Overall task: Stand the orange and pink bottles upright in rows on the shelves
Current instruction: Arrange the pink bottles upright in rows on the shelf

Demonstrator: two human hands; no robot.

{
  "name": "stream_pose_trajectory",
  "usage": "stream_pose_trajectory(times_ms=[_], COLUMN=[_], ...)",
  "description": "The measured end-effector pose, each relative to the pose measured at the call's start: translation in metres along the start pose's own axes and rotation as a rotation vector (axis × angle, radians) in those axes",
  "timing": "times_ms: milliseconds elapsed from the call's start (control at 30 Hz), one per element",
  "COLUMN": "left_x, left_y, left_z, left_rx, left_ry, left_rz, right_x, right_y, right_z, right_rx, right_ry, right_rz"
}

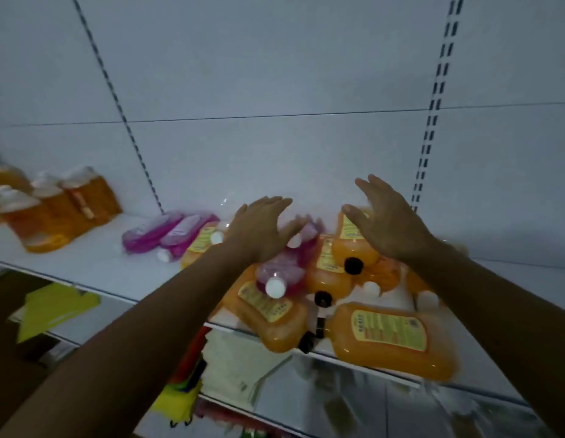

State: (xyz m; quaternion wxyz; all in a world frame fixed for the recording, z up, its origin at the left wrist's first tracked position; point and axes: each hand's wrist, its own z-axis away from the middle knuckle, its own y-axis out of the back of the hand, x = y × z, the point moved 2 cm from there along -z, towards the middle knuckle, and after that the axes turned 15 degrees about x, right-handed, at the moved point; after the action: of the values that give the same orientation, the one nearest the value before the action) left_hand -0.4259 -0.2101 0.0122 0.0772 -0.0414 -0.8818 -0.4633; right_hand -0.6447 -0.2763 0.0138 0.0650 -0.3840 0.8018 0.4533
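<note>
so from where i'm standing this looks like the very start of a pick, nothing is actually in hand yet. both arms are reaching over the white shelf (pixel 94 263) toward the jumble of bottles lying flat at about 5 o'clock of the view. the left hand (pixel 259 229) has its fingers straight and spread, hovering over or maybe just brushing a pink bottle (pixel 282 275) that lies on its side with its white cap pointing at the viewer; can't tell if there's real contact, it's blurry. the right hand (pixel 385 222) is wide open too, palm angled in, above an orange bottle (pixel 353 241) with a black cap. a big orange one (pixel 391 339) hangs partly over the shelf's front edge at 5 o'clock, which looks dicey to me. over at 9 o'clock a few orange bottles (pixel 63 210) already stand upright, and at 10 o'clock of the pile more pink ones (pixel 158 233) lie flat. my guess at the next move: close each hand round a bottle body, lift it clear of the heap without nudging the overhanging one, tip it cap-up and set it next to the standing group.
</note>
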Motion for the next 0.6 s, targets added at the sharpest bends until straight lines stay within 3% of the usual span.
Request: stream_pose_trajectory(times_ms=[300,400,600], left_x=[-0.234,-0.282,-0.316], left_y=[0.024,0.016,-0.02], left_z=[0.015,0.021,0.027], left_rx=[0.051,-0.014,-0.31], left_ry=[0.362,0.337,0.206], left_rz=[0.032,0.068,0.139], right_x=[-0.16,-0.196,-0.233], right_y=[-0.142,-0.191,-0.265], right_z=[-0.053,-0.063,-0.068], right_rx=[-0.214,-0.341,-0.49], right_ry=[0.219,0.269,0.321], right_rz=[-0.076,0.031,0.212])
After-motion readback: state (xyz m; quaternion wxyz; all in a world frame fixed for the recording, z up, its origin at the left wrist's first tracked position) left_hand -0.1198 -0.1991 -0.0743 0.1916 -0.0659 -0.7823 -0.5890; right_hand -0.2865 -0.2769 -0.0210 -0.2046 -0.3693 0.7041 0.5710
